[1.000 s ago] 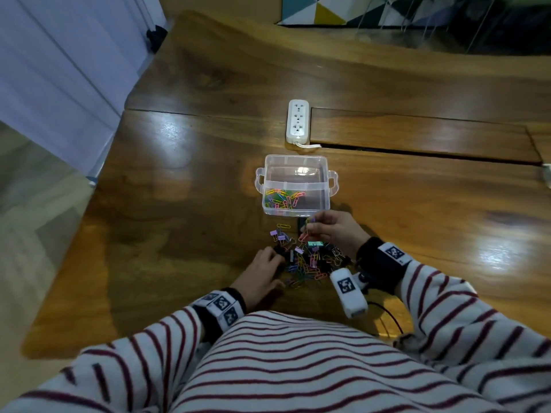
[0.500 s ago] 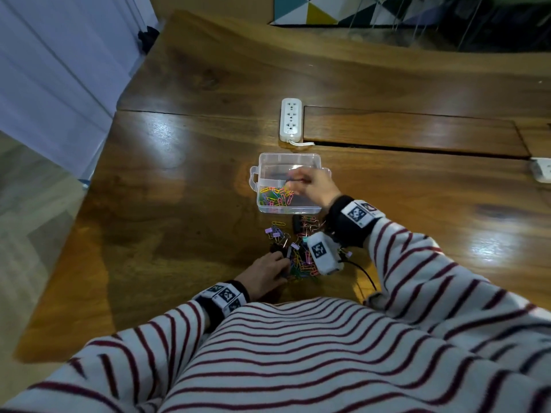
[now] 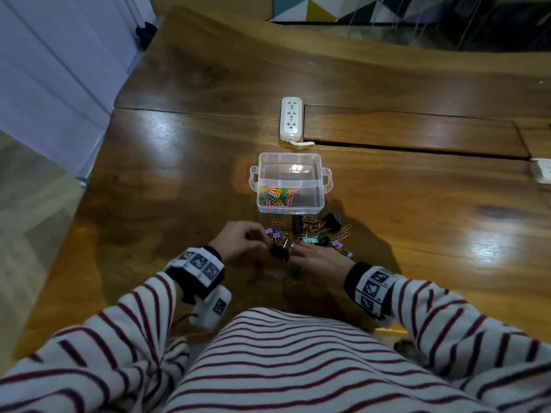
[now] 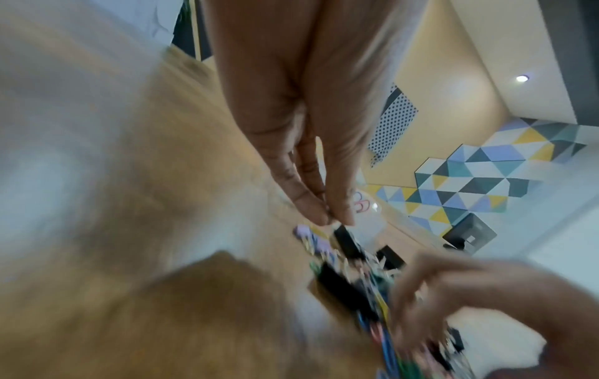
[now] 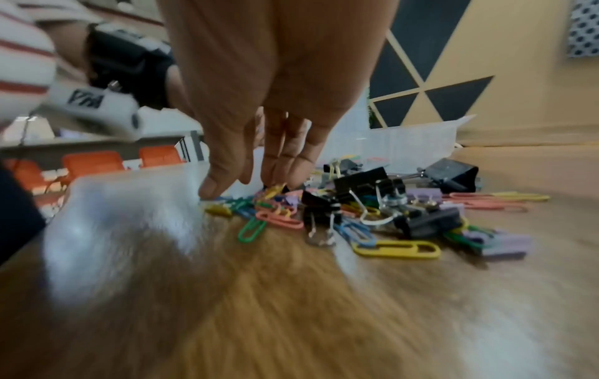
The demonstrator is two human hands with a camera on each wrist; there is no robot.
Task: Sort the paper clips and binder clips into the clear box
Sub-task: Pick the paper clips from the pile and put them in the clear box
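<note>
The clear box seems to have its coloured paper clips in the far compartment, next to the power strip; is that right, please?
Not quite. The head view shows the paper clips in the near compartment of the clear box, the one towards the person and the loose pile. The far compartment, next to the power strip, looks empty.

Right hand (image 3: 320, 260) back from clear box (image 3: 290, 183) onto the clip pile (image 3: 313, 236), seemingly empty.
</note>
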